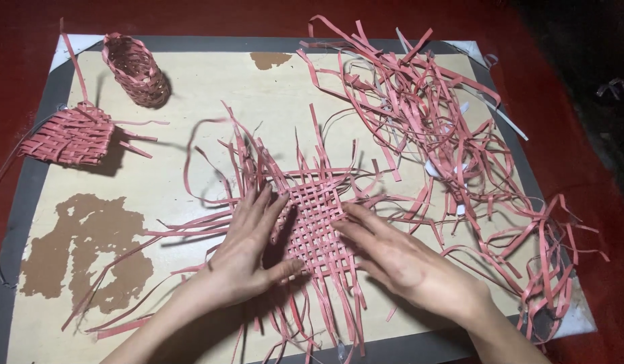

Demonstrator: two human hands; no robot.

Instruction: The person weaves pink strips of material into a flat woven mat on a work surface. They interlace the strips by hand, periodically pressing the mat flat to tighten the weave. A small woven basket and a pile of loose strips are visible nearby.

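Observation:
A flat woven mat of pink strips (316, 217) lies in the middle of a pale board (190, 148), its loose ends fanning out on all sides. My left hand (248, 253) lies flat on the mat's left edge, fingers spread and pointing away, thumb stretched right along the mat's near edge. My right hand (399, 259) presses on the mat's right side, fingers pointing left across the weave. Both hands rest on the strips without closing around anything.
A tangled heap of loose pink strips (447, 128) covers the board's right side. A small woven pink basket (136, 69) stands at the far left, and a flat woven piece (69, 137) lies near it. The board has grey borders, brown worn patches (82, 249) and sits on a red floor.

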